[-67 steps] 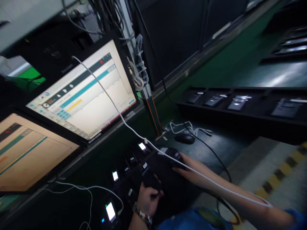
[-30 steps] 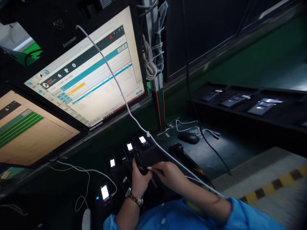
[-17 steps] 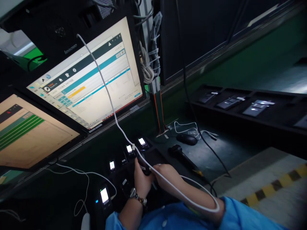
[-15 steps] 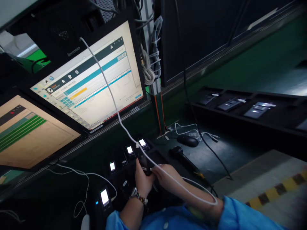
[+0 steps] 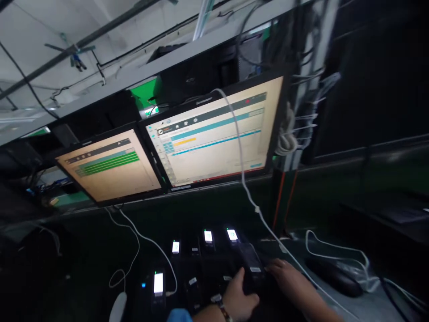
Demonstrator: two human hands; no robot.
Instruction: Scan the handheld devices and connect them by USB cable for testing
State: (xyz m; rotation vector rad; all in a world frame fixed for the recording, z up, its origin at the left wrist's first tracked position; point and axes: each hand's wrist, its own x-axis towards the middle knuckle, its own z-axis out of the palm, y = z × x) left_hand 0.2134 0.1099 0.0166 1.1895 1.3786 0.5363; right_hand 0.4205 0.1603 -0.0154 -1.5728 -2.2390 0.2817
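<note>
My left hand [image 5: 236, 297], with a watch on its wrist, has its thumb and fingers around the lower left edge of a dark handheld device [image 5: 250, 259] with a pale label. Right of that device, my right hand [image 5: 283, 273] has its fingers pressed together by the device's side; what they hold is too dark to make out. Behind and to the left stand several similar devices with lit screens, among them one lit device [image 5: 232, 235] right behind the held one. A larger lit screen [image 5: 158, 284] glows at the lower left, a white cable beside it.
Two lit monitors, a left monitor [image 5: 110, 167] and a right monitor [image 5: 217, 138], stand behind. A white cable [image 5: 241, 170] hangs across the right one. A black mouse [image 5: 335, 276] and cables lie at the right; a white mouse [image 5: 118, 307] is lower left.
The view has tilted up and swung left, showing the ceiling and more of both monitors. My right hand has moved apart from my left, and the held device's front now shows.
</note>
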